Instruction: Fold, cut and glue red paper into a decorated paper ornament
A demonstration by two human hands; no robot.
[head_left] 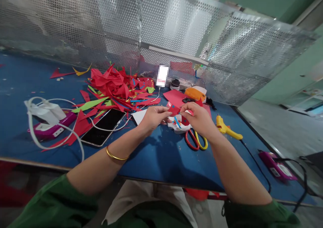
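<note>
Between both hands, above the blue table, is a small red paper piece (174, 110) with blue dots. My left hand (155, 117) pinches its left side between thumb and fingers. The fingertips of my right hand (193, 115) are pressed together at its right edge. Just under the hands sits a white dish (180, 127) holding small coloured bits and a blue strip. Scissors (195, 139) with one red and one yellow handle lie below my right hand, their blades hidden.
Red and green paper scraps (111, 86) pile up at the back left. A black phone (104, 127), a white cable and a purple power strip (54, 125) lie left. Rightward are a yellow glue gun (228, 129) and another purple strip (276, 166). A perforated metal screen (174, 26) stands behind.
</note>
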